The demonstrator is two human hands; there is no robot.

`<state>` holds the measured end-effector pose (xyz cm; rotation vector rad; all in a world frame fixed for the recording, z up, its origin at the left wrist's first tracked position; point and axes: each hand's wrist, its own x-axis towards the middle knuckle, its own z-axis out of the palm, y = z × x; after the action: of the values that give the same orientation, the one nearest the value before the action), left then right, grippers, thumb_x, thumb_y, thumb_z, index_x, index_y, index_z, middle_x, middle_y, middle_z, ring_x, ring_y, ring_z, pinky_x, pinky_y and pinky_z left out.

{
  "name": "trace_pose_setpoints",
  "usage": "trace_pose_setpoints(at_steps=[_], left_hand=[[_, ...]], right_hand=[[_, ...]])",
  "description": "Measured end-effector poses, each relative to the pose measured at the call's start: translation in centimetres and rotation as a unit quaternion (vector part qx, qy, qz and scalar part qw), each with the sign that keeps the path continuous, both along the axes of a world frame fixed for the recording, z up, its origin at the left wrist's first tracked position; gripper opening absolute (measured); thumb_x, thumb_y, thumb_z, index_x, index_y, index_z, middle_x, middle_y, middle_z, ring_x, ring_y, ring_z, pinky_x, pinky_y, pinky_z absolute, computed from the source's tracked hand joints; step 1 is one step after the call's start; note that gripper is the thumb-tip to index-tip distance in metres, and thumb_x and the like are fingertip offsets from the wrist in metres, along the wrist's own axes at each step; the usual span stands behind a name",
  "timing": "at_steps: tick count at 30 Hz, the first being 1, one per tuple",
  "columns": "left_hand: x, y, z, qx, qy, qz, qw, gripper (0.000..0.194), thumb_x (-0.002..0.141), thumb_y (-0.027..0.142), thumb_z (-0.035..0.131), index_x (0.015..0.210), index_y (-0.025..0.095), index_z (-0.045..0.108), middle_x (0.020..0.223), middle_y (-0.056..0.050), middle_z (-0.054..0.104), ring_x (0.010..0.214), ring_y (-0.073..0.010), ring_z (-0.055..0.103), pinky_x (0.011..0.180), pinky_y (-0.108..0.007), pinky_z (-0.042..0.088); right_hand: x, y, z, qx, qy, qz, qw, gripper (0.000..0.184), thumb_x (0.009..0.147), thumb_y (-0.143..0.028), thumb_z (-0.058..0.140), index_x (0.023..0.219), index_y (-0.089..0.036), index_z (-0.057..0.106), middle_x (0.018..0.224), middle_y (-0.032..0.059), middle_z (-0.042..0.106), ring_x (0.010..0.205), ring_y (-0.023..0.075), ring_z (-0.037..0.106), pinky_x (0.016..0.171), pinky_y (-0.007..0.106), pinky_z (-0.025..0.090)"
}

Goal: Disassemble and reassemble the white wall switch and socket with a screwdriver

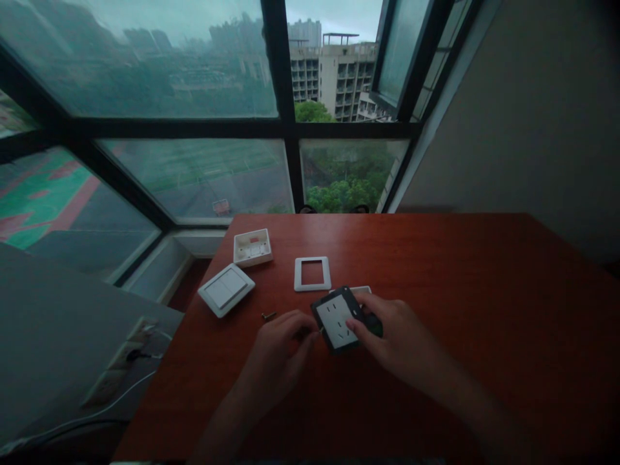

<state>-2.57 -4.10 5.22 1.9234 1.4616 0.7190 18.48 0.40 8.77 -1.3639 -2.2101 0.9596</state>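
Note:
My right hand [392,326] grips a wall socket module [333,318] with a white slotted face and a dark surround, held tilted above the table. At the module's left edge, the fingertips of my left hand [285,342] pinch together around a small screw-like piece [321,330], mostly hidden by the fingers. Just behind the module lies a white frame [312,274] with a square opening. Part of another white piece [362,290] shows behind my right hand, the rest covered. A few small screws [268,316] lie beside my left hand.
On the table's left side are a white wall switch [226,290] and an open white mounting box [252,247]. The reddish wooden table [436,258] stands by large windows. Wall outlets with cables [140,355] are at the lower left.

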Motion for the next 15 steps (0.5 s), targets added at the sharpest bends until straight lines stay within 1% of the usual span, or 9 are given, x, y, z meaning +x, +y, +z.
trace_pose_setpoints(at_steps=[2, 5, 7, 9, 13, 15], left_hand=[[0.0, -0.2, -0.2, -0.001, 0.013, 0.0, 1.0, 0.012, 0.09, 0.014, 0.049, 0.088, 0.021, 0.059, 0.087, -0.002, 0.064, 0.078, -0.0154, 0.06, 0.071, -0.026, 0.045], [0.2, -0.5, -0.4, 0.006, 0.056, -0.002, 0.998, 0.015, 0.092, 0.015, 0.046, 0.089, 0.021, 0.059, 0.089, -0.003, 0.064, 0.079, -0.0165, 0.06, 0.071, -0.027, 0.045], [0.3, -0.7, -0.2, 0.012, 0.071, -0.002, 0.997, 0.016, 0.093, 0.016, 0.044, 0.09, 0.021, 0.059, 0.09, -0.003, 0.063, 0.078, -0.0164, 0.06, 0.07, -0.027, 0.044], [0.2, -0.8, 0.0, 0.017, 0.072, -0.002, 0.997, 0.016, 0.093, 0.016, 0.044, 0.09, 0.021, 0.059, 0.089, -0.003, 0.063, 0.078, -0.0161, 0.06, 0.07, -0.027, 0.044], [-0.9, -1.0, 0.0, 0.034, 0.065, 0.0, 0.997, 0.015, 0.092, 0.016, 0.045, 0.088, 0.021, 0.058, 0.086, -0.002, 0.064, 0.076, -0.0155, 0.061, 0.068, -0.026, 0.045], [-1.9, -1.2, -0.4, 0.051, 0.08, 0.022, 0.995, 0.014, 0.091, 0.017, 0.046, 0.088, 0.021, 0.059, 0.085, -0.002, 0.064, 0.075, -0.0158, 0.062, 0.068, -0.026, 0.046]], right_hand=[[-0.3, -0.2, -0.2, 0.003, -0.011, 0.007, 1.0, 0.024, 0.087, -0.023, 0.055, 0.109, -0.02, 0.063, 0.103, 0.0078, 0.073, 0.089, 0.0225, 0.068, 0.075, 0.033, 0.049], [-0.7, -0.4, -0.5, 0.023, -0.038, 0.016, 0.999, 0.027, 0.089, -0.022, 0.052, 0.114, -0.018, 0.062, 0.103, 0.0096, 0.072, 0.093, 0.0248, 0.068, 0.079, 0.036, 0.049], [-0.8, -0.4, -0.7, 0.035, -0.048, 0.019, 0.998, 0.027, 0.089, -0.022, 0.051, 0.115, -0.019, 0.061, 0.103, 0.0097, 0.072, 0.095, 0.0253, 0.067, 0.081, 0.037, 0.048], [-0.7, -0.3, -0.7, 0.04, -0.053, 0.016, 0.998, 0.026, 0.089, -0.022, 0.051, 0.113, -0.019, 0.061, 0.103, 0.0092, 0.072, 0.094, 0.0251, 0.068, 0.08, 0.036, 0.048], [-0.5, -0.1, -0.6, 0.037, -0.068, 0.011, 0.997, 0.024, 0.09, -0.022, 0.051, 0.112, -0.019, 0.06, 0.103, 0.0087, 0.072, 0.089, 0.0244, 0.068, 0.075, 0.034, 0.049], [-0.5, -0.2, -0.6, 0.03, -0.071, 0.012, 0.997, 0.024, 0.09, -0.023, 0.05, 0.112, -0.019, 0.06, 0.103, 0.0087, 0.072, 0.089, 0.0245, 0.068, 0.075, 0.034, 0.048]])
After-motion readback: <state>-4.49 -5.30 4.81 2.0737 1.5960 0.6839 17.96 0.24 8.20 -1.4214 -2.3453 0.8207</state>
